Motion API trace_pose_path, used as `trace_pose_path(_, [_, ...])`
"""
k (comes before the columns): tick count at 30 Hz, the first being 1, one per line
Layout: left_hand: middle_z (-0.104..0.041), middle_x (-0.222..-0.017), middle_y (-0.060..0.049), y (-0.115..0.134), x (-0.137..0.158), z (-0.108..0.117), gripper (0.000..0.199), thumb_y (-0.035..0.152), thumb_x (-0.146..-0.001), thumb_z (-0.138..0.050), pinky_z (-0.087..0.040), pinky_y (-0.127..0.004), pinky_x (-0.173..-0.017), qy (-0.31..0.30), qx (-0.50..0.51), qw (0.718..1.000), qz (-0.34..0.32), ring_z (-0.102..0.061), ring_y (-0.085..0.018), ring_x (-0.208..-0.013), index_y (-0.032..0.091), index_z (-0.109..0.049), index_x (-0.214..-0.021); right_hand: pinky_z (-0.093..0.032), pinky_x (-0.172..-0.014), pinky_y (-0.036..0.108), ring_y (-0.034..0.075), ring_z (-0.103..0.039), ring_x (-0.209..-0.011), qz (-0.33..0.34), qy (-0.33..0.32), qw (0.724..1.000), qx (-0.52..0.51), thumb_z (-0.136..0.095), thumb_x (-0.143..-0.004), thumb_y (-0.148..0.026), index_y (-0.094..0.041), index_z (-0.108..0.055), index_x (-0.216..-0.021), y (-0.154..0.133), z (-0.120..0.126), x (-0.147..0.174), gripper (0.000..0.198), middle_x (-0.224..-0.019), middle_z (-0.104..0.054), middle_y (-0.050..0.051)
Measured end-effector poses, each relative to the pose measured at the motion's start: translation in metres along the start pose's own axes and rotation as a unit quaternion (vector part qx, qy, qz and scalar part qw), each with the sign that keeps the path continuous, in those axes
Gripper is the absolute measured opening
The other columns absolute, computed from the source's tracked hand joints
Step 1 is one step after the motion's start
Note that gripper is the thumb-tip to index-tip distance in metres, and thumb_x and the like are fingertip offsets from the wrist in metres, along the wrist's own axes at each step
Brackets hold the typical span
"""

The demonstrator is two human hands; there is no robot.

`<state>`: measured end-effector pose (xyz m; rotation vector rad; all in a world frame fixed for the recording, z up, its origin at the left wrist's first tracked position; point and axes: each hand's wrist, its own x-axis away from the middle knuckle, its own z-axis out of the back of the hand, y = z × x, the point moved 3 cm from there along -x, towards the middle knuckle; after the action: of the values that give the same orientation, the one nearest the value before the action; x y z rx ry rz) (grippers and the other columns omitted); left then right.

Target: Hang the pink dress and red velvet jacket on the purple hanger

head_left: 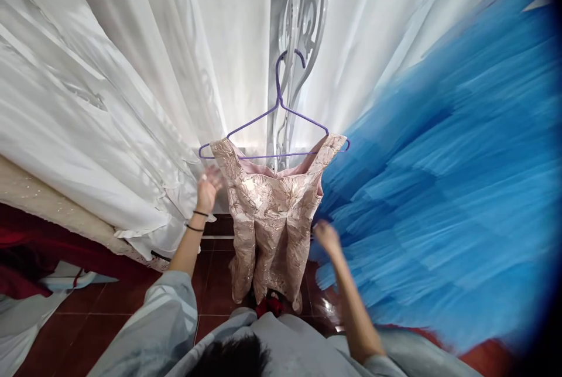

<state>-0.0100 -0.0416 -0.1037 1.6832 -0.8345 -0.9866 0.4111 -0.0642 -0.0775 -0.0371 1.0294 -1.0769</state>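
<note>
1. Nearest the camera, I saw dark hair [232, 359] below the pinkish dress [271, 207].
2. The dress hung upright on a purple hanger [280, 99], its hook at the scrolled metalwork [295, 20] above the dress.
3. Just left of the dress, the left hand [209, 187] was blurred, spread open and gripping nothing.
4. Near the dress's right edge, the right hand [327, 237] was loosely curled; I couldn't tell whether it held anything.

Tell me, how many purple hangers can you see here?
1: the purple hanger, at the scrolled metalwork, with the pink dress hanging from it. Others could be hidden from view.
</note>
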Motion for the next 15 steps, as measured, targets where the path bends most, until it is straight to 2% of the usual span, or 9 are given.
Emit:
trace_pose_path(1, [-0.057, -0.14, -0.018, 0.027, -0.018, 0.0, 0.078, 0.076, -0.082, -0.039, -0.055, -0.037, -0.088, -0.001, -0.016, 0.998, -0.067, -0.065, -0.025, -0.115, 0.022, -0.05, -0.137, -0.055, -0.084, 0.029, 0.014, -0.064, -0.08, -0.023, 0.048, 0.998, 0.012, -0.037, -0.102, -0.052, -0.011, -0.066, -0.11, 0.012, 0.007, -0.011, 0.05, -0.105, -0.067, 0.011])
trace_pose_path(3, [-0.053, -0.146, -0.016, 0.08, -0.048, -0.005, 0.078, 0.074, -0.082, -0.046, -0.05, -0.037, -0.101, 0.0, -0.089, 0.975, -0.203, -0.058, -0.024, -0.126, 0.024, -0.044, -0.142, -0.054, -0.087, 0.035, 0.02, -0.066, -0.093, -0.053, 0.117, 0.991, 0.023, -0.044, -0.097, -0.05, -0.014, -0.062, -0.122, 0.031, 0.023, -0.049, 0.047, -0.116, -0.068, 0.018])
trace_pose_path(4, [-0.054, -0.145, -0.016, 0.101, -0.06, -0.012, 0.079, 0.072, -0.081, -0.055, -0.046, -0.037, -0.106, -0.031, -0.147, 0.957, -0.248, -0.055, -0.024, -0.13, 0.022, -0.046, -0.141, -0.054, -0.089, 0.038, 0.024, -0.065, -0.104, -0.051, 0.12, 0.991, 0.018, -0.05, -0.094, -0.05, -0.015, -0.058, -0.13, 0.035, 0.03, -0.074, 0.051, -0.125, -0.065, 0.021])
trace_pose_path(6, [-0.061, -0.136, -0.016, 0.127, -0.076, -0.03, 0.073, 0.066, -0.079, -0.063, -0.043, -0.039, -0.11, -0.111, -0.251, 0.92, -0.28, -0.056, -0.025, -0.127, 0.017, -0.056, -0.134, -0.053, -0.091, 0.04, 0.028, -0.058, -0.12, -0.02, 0.062, 0.998, -0.012, -0.06, -0.086, -0.051, -0.016, -0.053, -0.138, 0.035, 0.038, -0.124, 0.063, -0.137, -0.059, 0.018])
trace_pose_path(8, [-0.069, -0.121, -0.016, 0.133, -0.083, -0.045, 0.063, 0.061, -0.081, -0.062, -0.047, -0.041, -0.105, -0.173, -0.325, 0.892, -0.262, -0.063, -0.026, -0.114, 0.012, -0.066, -0.121, -0.053, -0.086, 0.037, 0.027, -0.062, -0.111, 0.007, -0.045, 0.998, -0.049, -0.06, -0.085, -0.056, -0.017, -0.063, -0.124, 0.026, 0.038, -0.161, 0.056, -0.121, -0.068, 0.014])
trace_pose_path(9, [-0.072, -0.113, -0.015, 0.132, -0.084, -0.049, 0.058, 0.059, -0.083, -0.06, -0.051, -0.04, -0.1, -0.182, -0.343, 0.888, -0.247, -0.066, -0.026, -0.105, 0.011, -0.07, -0.114, -0.053, -0.081, 0.035, 0.025, -0.064, -0.1, 0.013, -0.096, 0.993, -0.065, -0.057, -0.086, -0.061, -0.016, -0.068, -0.111, 0.021, 0.036, -0.172, 0.052, -0.106, -0.071, 0.012])
trace_pose_path(11, [-0.075, -0.102, -0.013, 0.126, -0.082, -0.049, 0.051, 0.055, -0.084, -0.058, -0.056, -0.035, -0.088, -0.161, -0.343, 0.897, -0.228, -0.068, -0.024, -0.092, 0.011, -0.074, -0.104, -0.05, -0.071, 0.03, 0.019, -0.06, -0.077, 0.013, -0.159, 0.982, -0.096, -0.051, -0.087, -0.068, -0.015, -0.068, -0.083, 0.015, 0.032, -0.178, 0.056, -0.076, -0.065, 0.006])
trace_pose_path(13, [-0.076, -0.097, -0.011, 0.12, -0.078, -0.042, 0.046, 0.052, -0.082, -0.06, -0.057, -0.031, -0.08, -0.122, -0.308, 0.915, -0.23, -0.069, -0.023, -0.089, 0.012, -0.076, -0.097, -0.047, -0.063, 0.026, 0.015, -0.052, -0.065, 0.003, -0.162, 0.979, -0.125, -0.05, -0.086, -0.074, -0.016, -0.061, -0.069, 0.014, 0.031, -0.172, 0.061, -0.063, -0.054, 0.002])
trace_pose_path(15, [-0.075, -0.094, -0.01, 0.114, -0.074, -0.03, 0.044, 0.053, -0.078, -0.065, -0.057, -0.029, -0.074, -0.09, -0.26, 0.935, -0.223, -0.068, -0.022, -0.086, 0.013, -0.077, -0.093, -0.046, -0.059, 0.024, 0.013, -0.049, -0.062, -0.016, -0.133, 0.977, -0.164, -0.054, -0.083, -0.077, -0.016, -0.058, -0.066, 0.018, 0.031, -0.162, 0.063, -0.061, -0.049, 0.0])
